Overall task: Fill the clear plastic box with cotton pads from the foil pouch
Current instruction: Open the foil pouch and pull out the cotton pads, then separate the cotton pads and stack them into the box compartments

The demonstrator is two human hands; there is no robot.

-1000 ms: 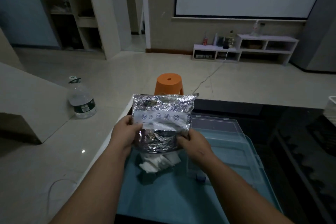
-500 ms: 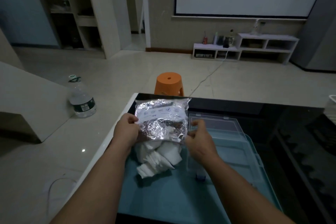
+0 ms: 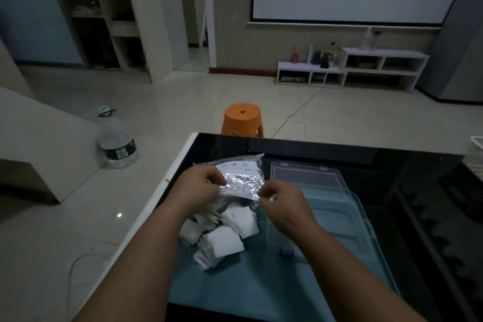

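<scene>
A crinkled silver foil pouch [image 3: 241, 178] hangs tipped over, its mouth facing down towards me. My left hand [image 3: 198, 188] pinches its left edge and my right hand [image 3: 281, 198] pinches its right edge. Below the pouch a heap of white square cotton pads [image 3: 224, 232] lies on a teal mat [image 3: 251, 285]. The clear plastic box [image 3: 339, 212] stands open just right of the heap, its lid [image 3: 305, 175] laid back behind it. Whether any pads lie inside the box I cannot tell.
The mat lies on a glossy black table [image 3: 392, 162] with a white left edge. On the floor stand an orange stool [image 3: 241, 119] beyond the table and a large water bottle [image 3: 117, 142] to the left. A thin cable [image 3: 75, 266] curls on the floor by my left arm.
The pouch has come down from upright and tilted flat over the mat. More cotton pads have spilled out, and the heap has grown. Both hands dropped with the pouch.
</scene>
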